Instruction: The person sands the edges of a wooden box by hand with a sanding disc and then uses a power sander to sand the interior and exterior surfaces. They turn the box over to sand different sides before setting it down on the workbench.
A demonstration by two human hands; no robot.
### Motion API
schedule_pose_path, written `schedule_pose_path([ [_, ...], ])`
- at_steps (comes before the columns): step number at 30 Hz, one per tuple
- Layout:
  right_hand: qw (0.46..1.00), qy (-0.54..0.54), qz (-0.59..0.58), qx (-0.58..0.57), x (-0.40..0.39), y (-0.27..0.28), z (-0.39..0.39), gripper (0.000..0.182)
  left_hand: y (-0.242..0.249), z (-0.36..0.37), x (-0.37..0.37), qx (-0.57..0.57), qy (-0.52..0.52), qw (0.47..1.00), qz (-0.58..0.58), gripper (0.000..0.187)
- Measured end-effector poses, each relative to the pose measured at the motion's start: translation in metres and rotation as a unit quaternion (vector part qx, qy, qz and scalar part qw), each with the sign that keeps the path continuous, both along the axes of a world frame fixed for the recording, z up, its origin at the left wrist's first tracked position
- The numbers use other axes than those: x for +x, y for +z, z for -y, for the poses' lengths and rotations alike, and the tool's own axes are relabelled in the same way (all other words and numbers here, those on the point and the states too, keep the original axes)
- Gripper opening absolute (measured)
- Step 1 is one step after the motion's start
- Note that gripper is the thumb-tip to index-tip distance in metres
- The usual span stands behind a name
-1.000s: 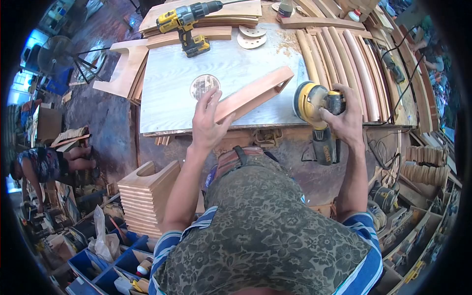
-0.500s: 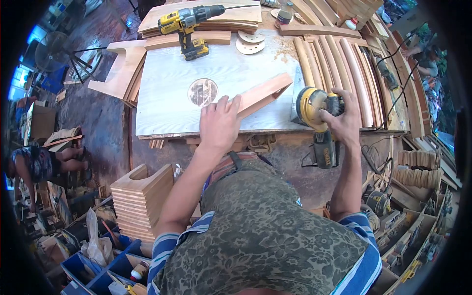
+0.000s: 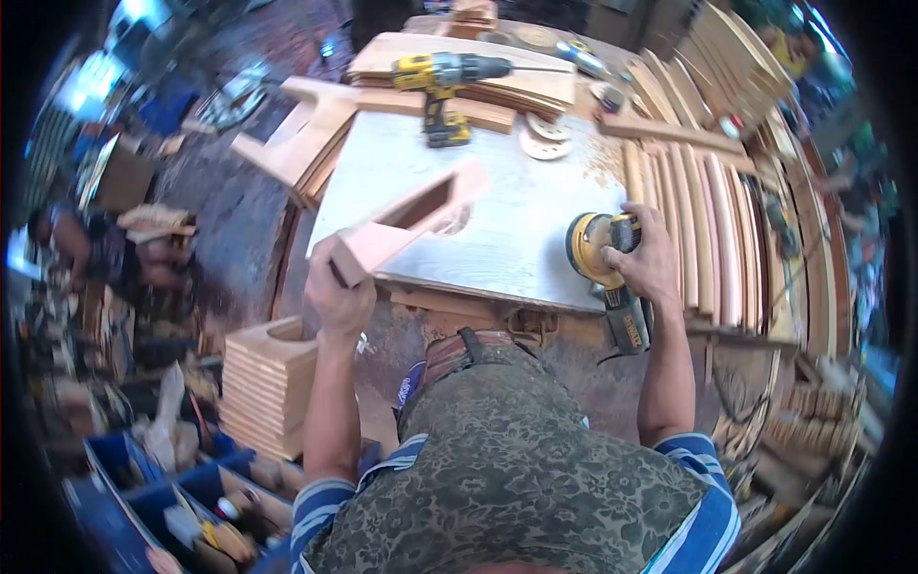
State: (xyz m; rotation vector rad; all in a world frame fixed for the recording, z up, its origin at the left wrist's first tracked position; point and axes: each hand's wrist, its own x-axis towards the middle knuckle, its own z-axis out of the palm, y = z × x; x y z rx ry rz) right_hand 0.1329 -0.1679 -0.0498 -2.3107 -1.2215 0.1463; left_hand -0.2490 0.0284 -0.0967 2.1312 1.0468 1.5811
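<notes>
My left hand [image 3: 341, 295] grips the near end of a wooden box piece [image 3: 387, 244], a long narrow frame with an opening along it, tilted over the left front of the pale board [image 3: 516, 244]. The piece partly covers a round mark on the board. My right hand [image 3: 650, 256] is closed round the top of a yellow and black sander [image 3: 595, 251] at the board's right side. The sander's dark body part marked with the brand hangs past the front edge.
A yellow drill [image 3: 445, 91] stands at the back beside sanding discs [image 3: 545, 139]. Rounded wooden strips [image 3: 703, 225] lie at the right. Stacked cut boards [image 3: 263, 387] are at lower left, above a blue divided box [image 3: 182, 493]. Another person [image 3: 105, 244] is at far left.
My left hand has moved left with the box piece, which is now lifted and turned so its opening shows. The camera view has shifted. My right hand still holds the sander.
</notes>
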Motion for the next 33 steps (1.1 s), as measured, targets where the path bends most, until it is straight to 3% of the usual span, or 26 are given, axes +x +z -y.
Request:
schedule_pose_path([
  [1,1.0,0.02,0.006,-0.002,-0.001,-0.003,-0.015,0.069,0.007,-0.001,-0.005,-0.001,0.029,1.0,0.004,0.035],
  [3,0.998,0.061,0.013,-0.018,-0.003,-0.006,-0.042,0.07,0.022,-0.003,-0.014,0.233,-0.03,0.967,-0.093,0.023],
  [4,0.997,0.07,0.016,-0.035,-0.005,-0.007,-0.055,0.07,0.024,0.006,-0.021,0.245,0.003,0.959,-0.141,0.015],
  [7,0.993,0.089,0.037,-0.075,-0.007,-0.015,-0.084,0.071,0.03,0.03,-0.041,0.273,0.065,0.942,-0.182,0.013],
  [11,0.985,0.105,0.047,-0.126,0.003,-0.025,-0.118,0.072,0.029,0.045,-0.074,0.27,0.094,0.944,-0.164,0.012],
  [14,0.98,0.111,0.063,-0.154,0.008,-0.026,-0.137,0.078,0.018,0.055,-0.099,0.222,0.08,0.956,-0.172,0.02],
  [16,0.978,0.112,0.08,-0.154,0.018,-0.036,-0.146,0.083,-0.003,0.059,-0.113,0.167,0.111,0.973,-0.112,0.023],
  [18,0.982,0.094,0.084,-0.139,0.028,-0.05,-0.156,0.086,-0.027,0.075,-0.124,0.004,0.139,0.99,0.025,0.027],
  [20,0.984,0.091,0.064,-0.141,0.028,-0.052,-0.158,0.094,-0.057,0.081,-0.155,-0.165,0.307,0.935,0.061,0.034],
  [22,0.988,0.088,0.096,-0.088,0.036,-0.071,-0.146,0.098,-0.048,0.087,-0.17,-0.286,0.329,0.891,0.127,0.043],
  [23,0.986,0.099,0.131,-0.033,0.039,-0.079,-0.143,0.103,-0.055,0.09,-0.176,-0.286,0.322,0.894,0.125,0.043],
  [25,0.989,0.083,0.116,-0.047,0.028,-0.072,-0.122,0.107,-0.081,0.093,-0.188,-0.305,0.294,0.843,0.332,0.051],
  [26,0.992,0.059,0.101,-0.044,0.025,-0.074,-0.11,0.107,-0.093,0.093,-0.196,-0.31,0.29,0.844,0.329,0.051],
  [28,0.995,0.025,0.084,-0.048,0.017,-0.08,-0.083,0.104,-0.112,0.086,-0.213,-0.411,0.245,0.744,0.466,0.051],
  [29,0.995,0.021,0.086,-0.051,0.012,-0.086,-0.071,0.104,-0.12,0.082,-0.216,-0.415,0.242,0.743,0.466,0.051],
  [31,0.995,0.006,0.045,-0.088,0.009,-0.102,-0.053,0.089,-0.129,0.071,-0.215,-0.475,0.116,0.694,0.529,0.048],
  [33,0.997,-0.001,0.023,-0.074,0.019,-0.137,-0.046,0.081,-0.136,0.054,-0.205,-0.494,0.1,0.681,0.531,0.049],
])
